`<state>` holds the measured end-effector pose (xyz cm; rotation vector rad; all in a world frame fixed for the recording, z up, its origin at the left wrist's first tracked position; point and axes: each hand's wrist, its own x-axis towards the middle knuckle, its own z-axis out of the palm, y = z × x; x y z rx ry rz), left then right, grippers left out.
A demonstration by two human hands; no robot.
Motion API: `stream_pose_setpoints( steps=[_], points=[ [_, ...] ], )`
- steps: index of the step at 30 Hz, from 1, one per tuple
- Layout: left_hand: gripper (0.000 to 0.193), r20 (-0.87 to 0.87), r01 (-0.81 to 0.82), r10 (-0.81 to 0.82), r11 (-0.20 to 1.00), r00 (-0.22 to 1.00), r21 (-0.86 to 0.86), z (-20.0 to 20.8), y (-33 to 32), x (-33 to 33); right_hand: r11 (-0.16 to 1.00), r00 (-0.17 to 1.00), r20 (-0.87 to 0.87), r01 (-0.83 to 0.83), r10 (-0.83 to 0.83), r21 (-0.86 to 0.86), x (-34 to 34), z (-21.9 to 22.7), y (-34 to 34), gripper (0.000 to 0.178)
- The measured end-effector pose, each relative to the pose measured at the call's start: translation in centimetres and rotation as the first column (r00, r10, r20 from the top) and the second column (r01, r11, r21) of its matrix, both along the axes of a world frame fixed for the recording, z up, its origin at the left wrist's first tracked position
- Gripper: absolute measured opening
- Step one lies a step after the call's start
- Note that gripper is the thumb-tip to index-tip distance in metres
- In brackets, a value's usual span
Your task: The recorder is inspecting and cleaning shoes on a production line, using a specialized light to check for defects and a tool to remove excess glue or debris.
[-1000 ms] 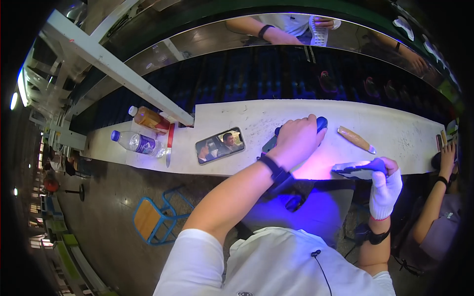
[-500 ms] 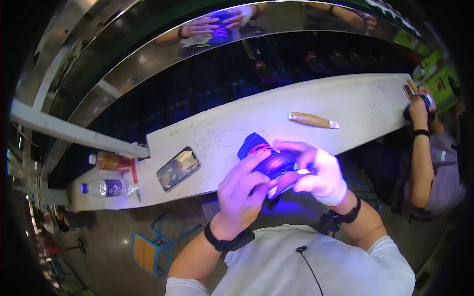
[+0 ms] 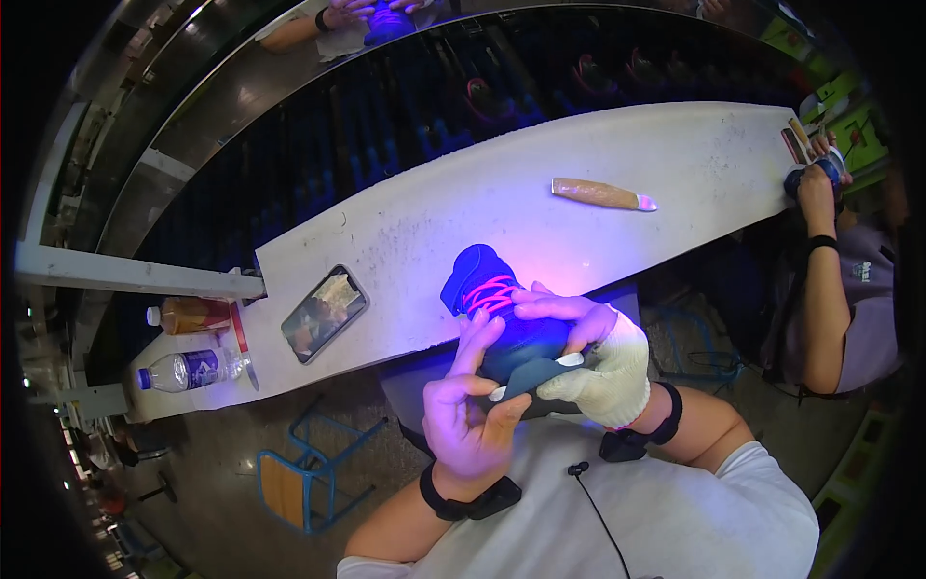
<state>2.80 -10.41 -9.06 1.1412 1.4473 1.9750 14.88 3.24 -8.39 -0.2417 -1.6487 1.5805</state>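
A dark blue shoe (image 3: 516, 340) with pink laces is held over the table's near edge, its heel end pointing away from me. At its toe, nearest to me, is a dark, sole-like piece (image 3: 532, 376); I cannot tell whether it is attached. My left hand (image 3: 471, 410), bare, grips the left side, with thumb and fingers closed on this piece. On the right side, my right hand (image 3: 606, 365) wears a white glove that leaves some fingertips bare. Its thumb presses the piece while other fingers lie along the upper near the laces.
On the white table (image 3: 415, 251) lie a phone (image 3: 326, 314) and a brown-handled tool (image 3: 598, 193) with a pale tip. Two bottles, one amber (image 3: 193, 316) and one clear (image 3: 188, 370), lie at left. Behind is a dark conveyor (image 3: 386, 154) carrying shoes. A co-worker's arm (image 3: 822, 289) is at right.
The shoe has tilted and come nearer my body, so its laces and toe now show plainly. Both hands have moved down with it, fingers still closed on the toe. My view has shifted slightly.
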Motion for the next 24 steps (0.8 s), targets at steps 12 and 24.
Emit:
stream_pose_setpoints(
  steps=[12,24],
  points=[
    [0.058,0.117,0.118,-0.11,0.991,0.987,-0.069,2.5,-0.7,-2.2,0.993,0.988,0.1,-0.116,0.116,-0.004,0.6,-0.4,0.2,0.053],
    [0.04,-0.187,-0.05,0.019,0.986,0.982,-0.161,3.3,-0.3,-4.0,0.872,0.975,0.108,0.119,-0.192,0.475,-2.2,-3.4,2.0,0.053]
  ],
)
